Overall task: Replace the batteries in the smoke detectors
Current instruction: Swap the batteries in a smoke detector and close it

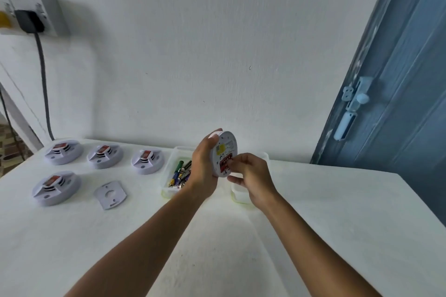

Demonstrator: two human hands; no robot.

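My left hand grips a round white smoke detector on edge above the table, its back turned to me. The red battery compartment on that back lies open. My right hand has its curled fingertips at this compartment; whether they pinch a battery is hidden. A clear tub of loose batteries sits just left of my left wrist. A second clear tub stands under my right hand, mostly hidden.
Several more white smoke detectors lie at the left, among them one at the back and one in front. A loose mounting plate lies beside them. White table, blue door at right, wall socket with cable at left.
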